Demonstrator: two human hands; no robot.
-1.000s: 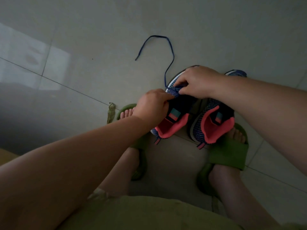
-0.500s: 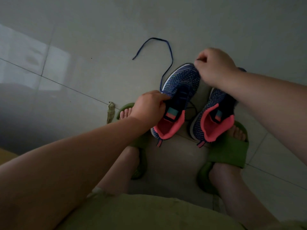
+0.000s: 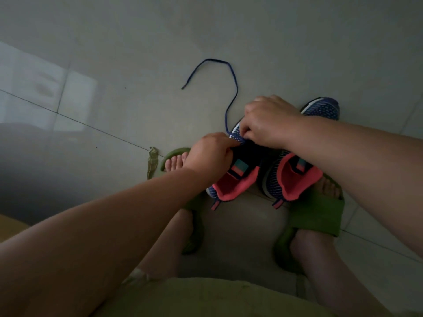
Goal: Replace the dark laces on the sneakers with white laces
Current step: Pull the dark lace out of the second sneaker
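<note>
Beside the left hand [image 3: 209,153], which gripped one knit blue sneaker [image 3: 231,175] at its coral-lined collar, the right hand [image 3: 266,124] pinched the dark lace [image 3: 229,106] at the eyelets. Beyond that pinch the flat cord looped across smooth tile [image 3: 114,110]. Two sneakers stood together, the second sneaker [image 3: 297,172] just right.

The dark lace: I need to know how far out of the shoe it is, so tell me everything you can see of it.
The dark lace is a thin navy cord, flat-looking, with a small tip at its free end. That end lies loose on the tiled floor, curving in an arch away from the left sneaker. The other part runs down to the sneaker's front, where both hands meet at it; their fingers hide how much is threaded. No white lace is visible.
</note>
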